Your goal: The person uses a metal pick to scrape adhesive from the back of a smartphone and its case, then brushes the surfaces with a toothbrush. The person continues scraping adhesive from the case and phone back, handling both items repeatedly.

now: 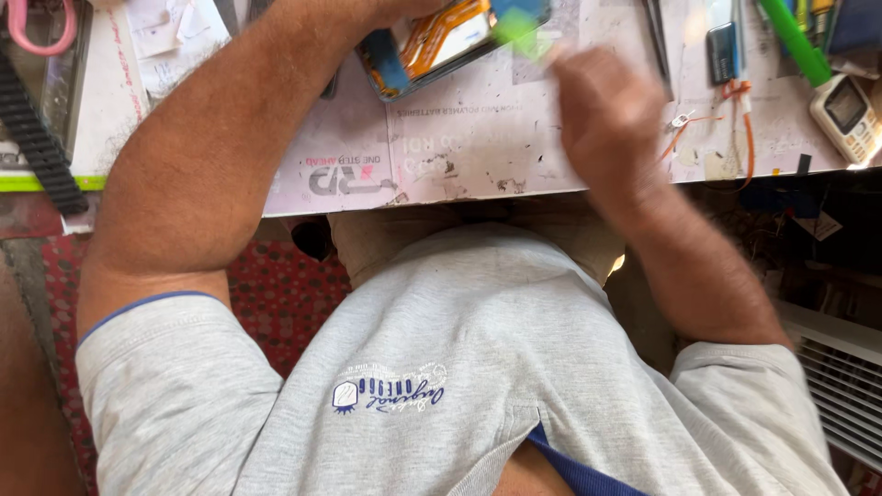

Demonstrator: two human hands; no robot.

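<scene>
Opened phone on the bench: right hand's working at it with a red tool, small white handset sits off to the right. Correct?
Not quite. In the head view the tool in the right hand is green, not red. The opened phone and the small white handset at the right are as stated.

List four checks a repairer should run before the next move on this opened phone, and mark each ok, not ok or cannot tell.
1. Opened phone lies on the worktable: ok.
2. Left hand steadies the phone: cannot tell, the hand is cut off at the top edge.
3. Right hand has a firm grip on the green tool: cannot tell, blurred.
4. Small white handset sits apart from the work: ok.
</scene>
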